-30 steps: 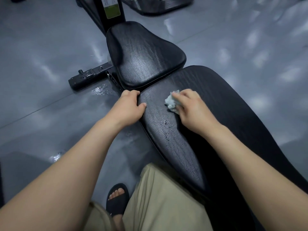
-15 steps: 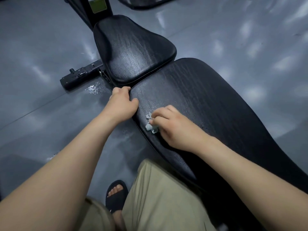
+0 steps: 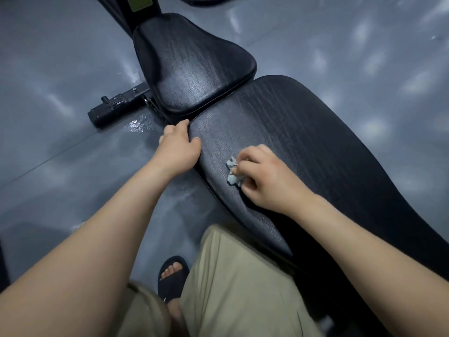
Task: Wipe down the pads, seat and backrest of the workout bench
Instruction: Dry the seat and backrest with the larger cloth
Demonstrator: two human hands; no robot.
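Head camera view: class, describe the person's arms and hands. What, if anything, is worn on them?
Nothing. The left hand and right hand show no gloves, rings, watch or bracelet. The left forearm and right forearm are bare to the frame edge; no sleeve shows.

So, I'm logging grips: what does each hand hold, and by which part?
Right hand pinches a crumpled wipe by its right side, on the backrest. Left hand grips the backrest's left edge.
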